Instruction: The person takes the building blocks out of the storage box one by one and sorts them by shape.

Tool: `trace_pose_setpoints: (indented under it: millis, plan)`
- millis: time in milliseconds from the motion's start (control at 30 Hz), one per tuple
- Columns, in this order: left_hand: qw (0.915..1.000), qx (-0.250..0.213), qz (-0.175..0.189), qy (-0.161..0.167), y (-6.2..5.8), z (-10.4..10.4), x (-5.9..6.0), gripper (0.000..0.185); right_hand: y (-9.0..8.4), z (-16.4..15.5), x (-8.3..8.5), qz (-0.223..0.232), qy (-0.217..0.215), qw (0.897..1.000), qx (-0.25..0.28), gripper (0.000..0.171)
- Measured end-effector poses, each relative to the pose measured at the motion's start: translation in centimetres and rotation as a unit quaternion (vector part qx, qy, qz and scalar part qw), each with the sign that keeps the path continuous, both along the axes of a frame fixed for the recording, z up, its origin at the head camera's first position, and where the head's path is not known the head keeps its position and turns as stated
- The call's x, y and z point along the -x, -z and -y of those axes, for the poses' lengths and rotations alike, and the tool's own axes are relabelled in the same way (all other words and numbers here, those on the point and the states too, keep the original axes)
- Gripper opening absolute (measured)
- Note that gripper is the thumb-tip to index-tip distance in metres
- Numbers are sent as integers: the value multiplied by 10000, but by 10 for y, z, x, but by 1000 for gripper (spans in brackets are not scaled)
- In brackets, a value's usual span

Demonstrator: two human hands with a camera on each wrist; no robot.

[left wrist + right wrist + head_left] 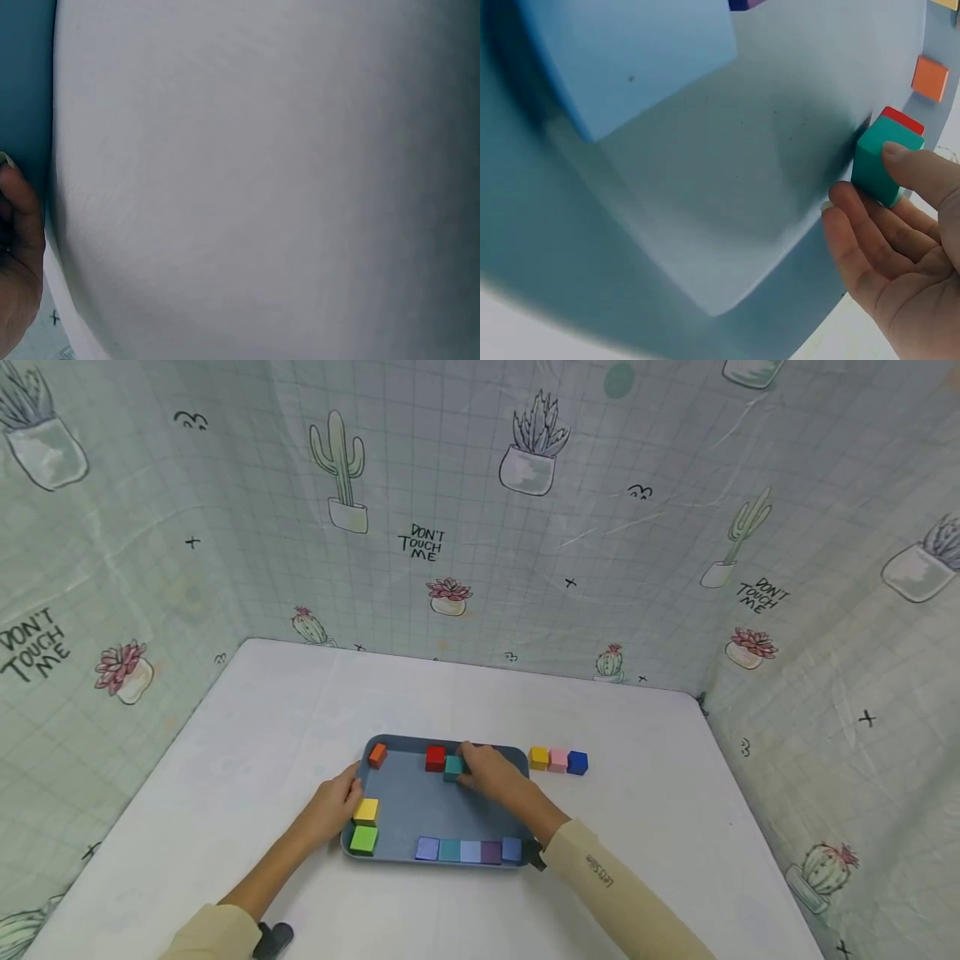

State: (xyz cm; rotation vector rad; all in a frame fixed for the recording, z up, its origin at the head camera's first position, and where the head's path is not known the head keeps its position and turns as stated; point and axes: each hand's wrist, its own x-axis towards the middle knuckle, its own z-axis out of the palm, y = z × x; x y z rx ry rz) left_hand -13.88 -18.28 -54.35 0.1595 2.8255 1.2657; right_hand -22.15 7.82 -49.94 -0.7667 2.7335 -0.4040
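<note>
A blue-grey tray [397, 793] lies on the white table. My left hand [334, 803] grips its left rim; in the left wrist view, part of that hand [19, 247] shows beside the tray's wall [26, 82]. Inside the tray by the far wall, my right hand [491, 772] pinches a teal cube [453, 768] between thumb and fingers. Just left of that cube is a red cube [435, 758], partly hidden behind the teal one [877, 161] in the right wrist view. An orange block [378, 755] sits in the tray's far left corner.
Along the tray's near wall runs a row of several blue, teal and purple cubes [470, 851]. A yellow cube [366, 812] and a green cube [363, 840] stand by the left wall. Outside, right of the tray, yellow [538, 758], pink [558, 760] and blue [577, 763] cubes line up.
</note>
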Motion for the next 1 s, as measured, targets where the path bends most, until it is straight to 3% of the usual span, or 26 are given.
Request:
trace_pose_setpoints:
  millis: [133, 267, 1000]
  plan:
    - [9999, -62, -98, 38, 1, 1, -1, 45, -2, -2, -2, 78, 45, 9999, 46, 36]
    - [9999, -151, 28, 59, 1, 1, 0, 46, -3, -7, -4, 57, 43, 9999, 127, 36]
    - [9999, -18, 87, -70, 1, 0, 0, 46, -20, -41, -5, 178, 302, 9978, 560, 34]
